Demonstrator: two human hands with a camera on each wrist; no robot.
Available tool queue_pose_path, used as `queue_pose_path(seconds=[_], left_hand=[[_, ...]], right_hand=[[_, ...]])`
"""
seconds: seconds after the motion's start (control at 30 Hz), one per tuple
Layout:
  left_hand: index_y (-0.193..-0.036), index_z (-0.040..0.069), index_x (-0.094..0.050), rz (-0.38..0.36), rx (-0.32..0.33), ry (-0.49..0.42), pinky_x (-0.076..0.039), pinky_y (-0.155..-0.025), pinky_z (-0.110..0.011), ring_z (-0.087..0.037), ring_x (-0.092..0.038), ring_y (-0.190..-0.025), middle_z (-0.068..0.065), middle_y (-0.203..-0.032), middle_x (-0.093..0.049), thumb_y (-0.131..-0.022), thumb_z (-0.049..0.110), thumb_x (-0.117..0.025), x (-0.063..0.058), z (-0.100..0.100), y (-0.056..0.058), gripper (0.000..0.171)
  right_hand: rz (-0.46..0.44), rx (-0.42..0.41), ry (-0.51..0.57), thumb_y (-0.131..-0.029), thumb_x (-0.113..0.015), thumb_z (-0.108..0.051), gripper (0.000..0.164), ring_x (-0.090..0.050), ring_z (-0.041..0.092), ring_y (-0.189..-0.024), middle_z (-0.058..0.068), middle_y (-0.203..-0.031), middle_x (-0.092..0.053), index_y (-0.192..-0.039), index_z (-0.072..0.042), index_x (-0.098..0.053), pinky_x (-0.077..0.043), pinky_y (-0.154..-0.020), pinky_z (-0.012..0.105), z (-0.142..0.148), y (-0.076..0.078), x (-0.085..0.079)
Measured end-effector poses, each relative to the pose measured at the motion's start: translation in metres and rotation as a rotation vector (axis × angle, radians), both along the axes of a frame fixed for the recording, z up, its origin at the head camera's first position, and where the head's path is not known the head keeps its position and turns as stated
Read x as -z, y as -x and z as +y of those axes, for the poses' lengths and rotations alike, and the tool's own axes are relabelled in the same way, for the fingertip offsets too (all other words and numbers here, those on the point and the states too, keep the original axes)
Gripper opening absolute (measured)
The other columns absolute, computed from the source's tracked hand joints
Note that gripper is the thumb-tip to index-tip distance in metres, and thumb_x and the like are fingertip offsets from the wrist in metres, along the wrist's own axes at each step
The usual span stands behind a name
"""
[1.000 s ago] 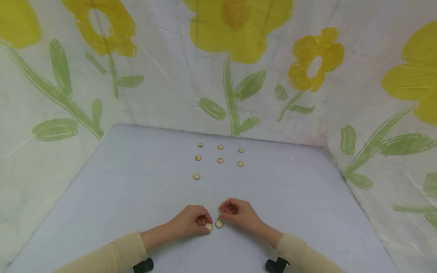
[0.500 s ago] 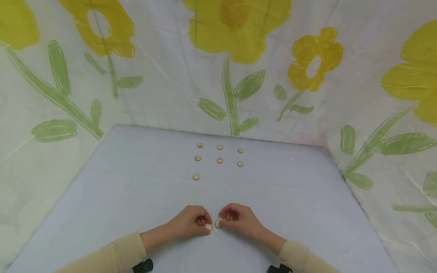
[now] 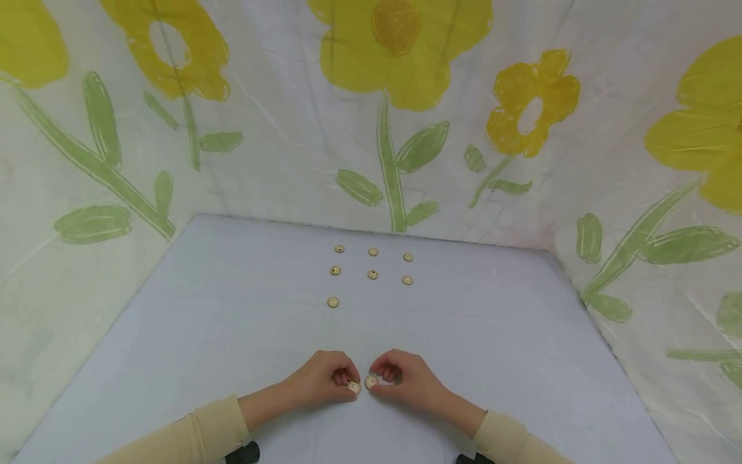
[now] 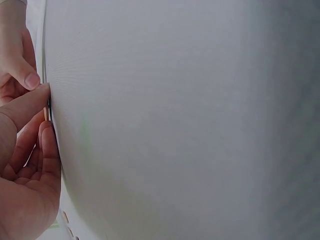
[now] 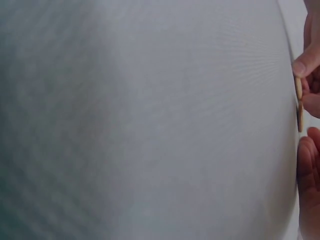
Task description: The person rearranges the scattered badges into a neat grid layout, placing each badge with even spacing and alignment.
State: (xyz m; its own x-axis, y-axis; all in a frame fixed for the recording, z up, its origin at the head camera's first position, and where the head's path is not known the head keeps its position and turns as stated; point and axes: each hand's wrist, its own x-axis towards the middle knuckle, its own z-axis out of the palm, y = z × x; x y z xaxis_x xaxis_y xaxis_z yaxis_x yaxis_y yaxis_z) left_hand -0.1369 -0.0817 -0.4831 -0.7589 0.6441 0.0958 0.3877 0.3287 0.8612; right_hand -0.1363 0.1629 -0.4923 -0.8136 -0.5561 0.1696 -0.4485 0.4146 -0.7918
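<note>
In the head view my left hand [image 3: 326, 378] pinches a round, pale wooden button [image 3: 354, 387] between thumb and fingers, low over the white tabletop. Just right of it lies a second wooden button [image 3: 371, 381]. My right hand [image 3: 413, 381] has its thumb on that button's lower edge and its index fingertip at the upper edge. Side on in the right wrist view, both buttons show as thin edges close together, the right-hand button [image 5: 300, 119] between thumb and fingers. The left wrist view shows the left hand [image 4: 30, 165] at the frame's edge, fingertips on a thin rim.
Farther back on the white table [image 3: 232, 309] lie several more wooden buttons in loose rows: a back row with a button [image 3: 373, 252] in its middle, another row around a button [image 3: 373, 274], and a single button [image 3: 333, 301] nearer. A flower-printed curtain [image 3: 278, 161] surrounds the table.
My right hand has come down and slightly nearer, its thumb and index finger closing in on the second button. The left hand keeps its pinch in the same place.
</note>
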Motion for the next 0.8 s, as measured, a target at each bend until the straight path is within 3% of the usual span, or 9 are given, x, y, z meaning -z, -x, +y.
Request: queue_pose_path(seconds=[0.23, 0.8], left_hand=[[-0.089, 0.008, -0.069, -0.005, 0.000, 0.000, -0.049, -0.064, -0.020, -0.006, -0.056, -0.070, 0.004, -0.077, -0.060, -0.076, 0.008, -0.082, -0.0011, -0.0001, 0.0000, 0.018], [-0.091, 0.008, -0.069, -0.010, 0.006, 0.013, -0.049, -0.064, -0.020, -0.007, -0.056, -0.071, 0.004, -0.077, -0.060, -0.078, 0.010, -0.082, -0.0038, 0.0004, -0.0008, 0.018]], right_hand=[[0.063, -0.044, -0.007, -0.080, -0.080, -0.012, 0.024, -0.058, 0.009, -0.077, -0.004, -0.088, -0.064, -0.100, -0.013, -0.067, -0.051, -0.068, 0.022, -0.0004, 0.0000, -0.0004], [0.069, -0.063, -0.050, -0.081, -0.080, -0.012, 0.021, -0.055, 0.005, -0.076, -0.005, -0.085, -0.061, -0.099, -0.015, -0.068, -0.050, -0.067, 0.020, 0.0001, 0.0014, -0.0008]])
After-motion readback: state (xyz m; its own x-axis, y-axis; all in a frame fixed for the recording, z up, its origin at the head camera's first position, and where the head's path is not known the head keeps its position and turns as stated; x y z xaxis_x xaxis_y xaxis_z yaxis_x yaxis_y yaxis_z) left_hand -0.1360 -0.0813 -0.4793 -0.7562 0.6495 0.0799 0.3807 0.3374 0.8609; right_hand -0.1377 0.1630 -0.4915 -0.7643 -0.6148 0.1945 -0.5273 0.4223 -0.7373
